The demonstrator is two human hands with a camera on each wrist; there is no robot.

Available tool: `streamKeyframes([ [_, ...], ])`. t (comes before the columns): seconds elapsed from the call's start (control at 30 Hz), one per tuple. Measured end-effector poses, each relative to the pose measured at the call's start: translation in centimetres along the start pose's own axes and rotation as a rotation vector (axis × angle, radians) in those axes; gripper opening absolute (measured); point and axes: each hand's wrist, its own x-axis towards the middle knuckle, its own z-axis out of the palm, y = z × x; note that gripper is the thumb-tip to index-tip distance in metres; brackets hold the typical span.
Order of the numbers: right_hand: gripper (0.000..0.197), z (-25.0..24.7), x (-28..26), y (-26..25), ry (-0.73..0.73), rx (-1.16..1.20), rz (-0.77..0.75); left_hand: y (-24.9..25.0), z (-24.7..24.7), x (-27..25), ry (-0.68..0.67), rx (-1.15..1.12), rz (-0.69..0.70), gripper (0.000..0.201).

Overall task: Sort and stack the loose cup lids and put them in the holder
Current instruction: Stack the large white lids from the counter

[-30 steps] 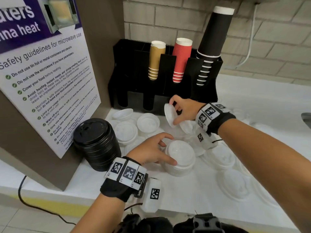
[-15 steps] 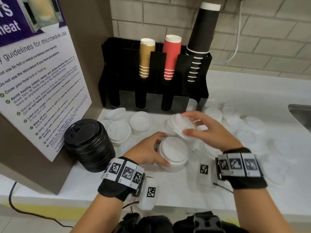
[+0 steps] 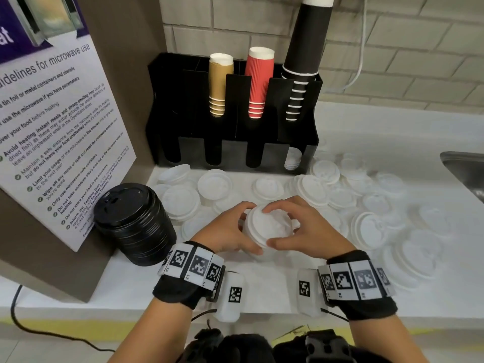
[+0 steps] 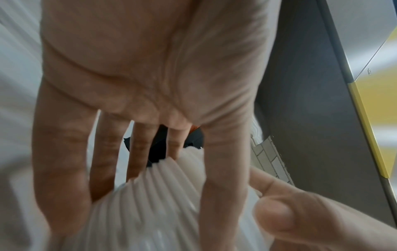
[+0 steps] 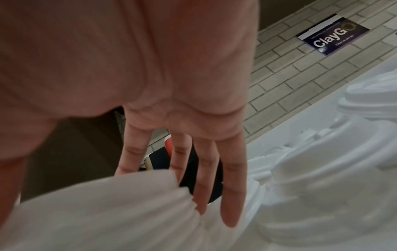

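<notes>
A short stack of white lids (image 3: 269, 229) stands on the white counter in front of me. My left hand (image 3: 235, 231) grips its left side and my right hand (image 3: 296, 231) grips its right side, fingers over the top lid. The left wrist view shows the ribbed edges of the stack of white lids (image 4: 150, 195) between my fingers. Several loose white lids (image 3: 317, 189) lie scattered behind and to the right. The black holder (image 3: 235, 132) stands at the back, with a few white lids (image 3: 293, 159) in its rightmost lower slot.
A stack of black lids (image 3: 133, 224) stands at the left beside a brown cabinet with a microwave guideline poster (image 3: 60, 121). Tan, red and black cup stacks (image 3: 258, 82) stick out of the holder's top. A sink edge (image 3: 466, 169) is at far right.
My right hand brought a white lid from near the holder down onto the stack. Both hands now hold the stack, which sits nearer to me.
</notes>
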Motion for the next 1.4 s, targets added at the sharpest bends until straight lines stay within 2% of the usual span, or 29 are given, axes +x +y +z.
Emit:
streamKeyframes([
  [0.27,0.059,0.6,-0.1,-0.4,-0.012,-0.072,-0.009,0.2,0.0,-0.3,-0.014,0.002,-0.008,0.079],
  [0.37,0.054,0.0,-0.2,-0.5,-0.039,-0.095,-0.038,0.3,0.0,-0.3,-0.009,0.021,-0.013,0.086],
  [0.47,0.037,-2.6,0.6,0.2,0.164,-0.093,-0.056,0.6,0.3,-0.4,-0.001,0.085,0.009,0.108],
  [0.53,0.036,-4.4,1.7,0.8,0.211,-0.194,0.027,0.9,0.6,-0.4,0.000,0.120,0.031,0.109],
  [0.6,0.051,-4.9,3.3,1.3,0.038,-0.338,0.146,1.3,0.8,-0.4,-0.001,0.150,0.043,0.101],
  [0.67,0.073,-4.4,5.1,1.1,-0.172,-0.526,0.192,1.5,0.9,-0.5,0.013,0.169,0.045,0.092],
  [0.73,0.087,-3.7,6.7,0.7,-0.300,-0.711,0.218,1.6,0.8,-0.6,0.024,0.180,0.042,0.089],
  [0.87,0.087,-2.9,8.5,0.5,-0.411,-0.961,0.225,1.5,0.5,-0.9,0.027,0.200,0.024,0.088],
  [0.97,0.083,-3.2,8.9,0.3,-0.423,-0.927,0.207,1.4,0.3,-1.0,0.025,0.207,0.019,0.089],
  [1.1,0.087,-5.0,9.4,-1.2,-0.323,-0.604,0.098,1.4,0.3,-1.1,0.032,0.194,0.017,0.090],
  [1.17,0.084,-5.9,9.5,-1.8,-0.256,-0.516,0.029,1.4,0.3,-1.1,0.030,0.197,0.010,0.091],
  [1.3,0.056,-8.0,9.2,-1.8,-0.121,-0.527,-0.033,1.5,0.1,-1.0,0.016,0.205,0.002,0.092],
  [1.4,0.045,-8.5,8.7,-1.3,-0.209,-0.620,0.058,1.6,0.1,-0.9,0.004,0.205,0.005,0.090],
])
